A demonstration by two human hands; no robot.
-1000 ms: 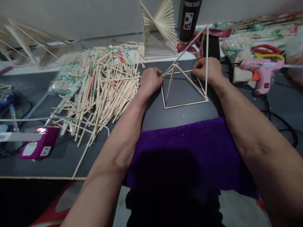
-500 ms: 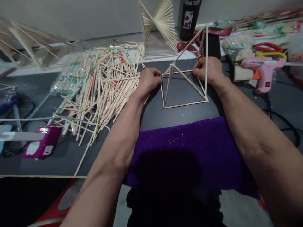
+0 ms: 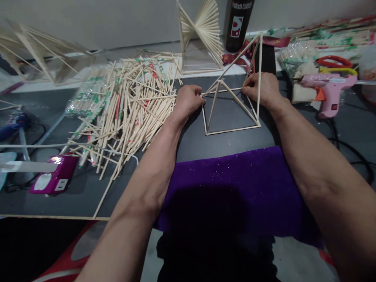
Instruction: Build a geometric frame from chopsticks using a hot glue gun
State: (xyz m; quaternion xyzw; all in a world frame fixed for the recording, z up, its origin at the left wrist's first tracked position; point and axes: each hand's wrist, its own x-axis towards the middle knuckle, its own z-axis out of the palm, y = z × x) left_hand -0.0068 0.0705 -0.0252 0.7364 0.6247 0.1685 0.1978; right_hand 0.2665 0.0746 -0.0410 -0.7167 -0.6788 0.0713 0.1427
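Observation:
A frame of joined wooden sticks (image 3: 234, 130) stands on the dark grey table, with a four-sided base and slanting sticks rising from it. At its far left corner my left hand (image 3: 190, 98) pinches the stick ends between thumb and fingers. My right hand (image 3: 262, 88) is closed on the frame's far right corner, behind the tall upright stick. Both hands rest low, close to the tabletop. A purple cloth (image 3: 223, 168) with pale specks lies along the near edge, below the frame.
Left of my left hand lies a heap of loose sticks (image 3: 141, 105). A finished-looking twisted stick model (image 3: 202, 31) and a dark bottle (image 3: 238, 25) stand behind. On the right are a pink glue gun (image 3: 330, 88) and red-handled scissors (image 3: 333, 60). A purple power adapter (image 3: 54, 176) sits left.
The whole view has shifted slightly, so everything appears a little further right. Both hands keep their hold on the stick frame's far corners.

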